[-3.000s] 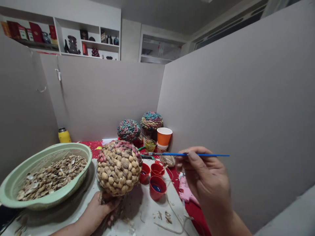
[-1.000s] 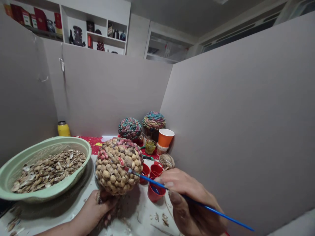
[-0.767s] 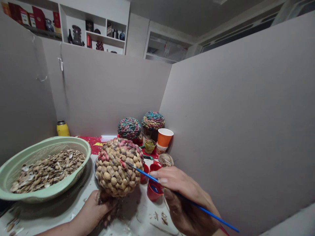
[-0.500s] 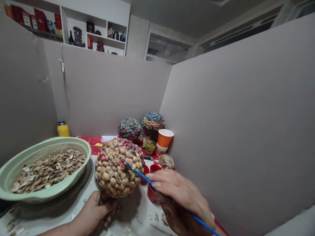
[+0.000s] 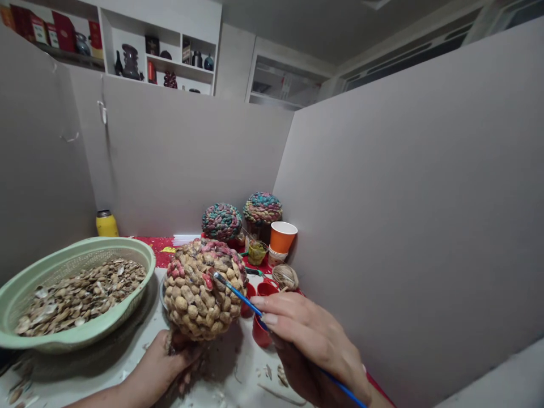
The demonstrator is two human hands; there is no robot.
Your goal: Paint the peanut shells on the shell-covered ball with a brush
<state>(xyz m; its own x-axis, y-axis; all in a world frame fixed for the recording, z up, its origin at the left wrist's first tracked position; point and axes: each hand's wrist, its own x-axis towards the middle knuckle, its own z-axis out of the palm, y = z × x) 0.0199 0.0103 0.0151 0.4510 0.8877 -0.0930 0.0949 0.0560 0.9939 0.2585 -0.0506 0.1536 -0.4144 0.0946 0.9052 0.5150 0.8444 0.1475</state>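
Note:
A ball covered in peanut shells (image 5: 203,300) is held up in the middle of the head view, its upper part painted pink and red, the rest bare tan. Beneath it, my left hand (image 5: 164,360) is closed around its stem, which is mostly hidden by the fingers. My right hand (image 5: 312,334) pinches a blue paintbrush (image 5: 240,296), whose bristles touch or nearly touch a red-painted shell on the ball's front. Red cups (image 5: 262,332) stand just behind my right hand, partly covered by it.
A green basket (image 5: 144,289) of loose shells stands at left. Behind are two painted shell balls (image 5: 221,221) (image 5: 262,208), an orange paper cup (image 5: 283,238), a ball of twine (image 5: 284,276) and a yellow bottle (image 5: 106,224). Grey panels (image 5: 191,153) enclose the table.
The brush tip has shifted slightly upward across the ball's front, off the red shell's lower part. The whole view has drifted a little left; both hands keep their grips.

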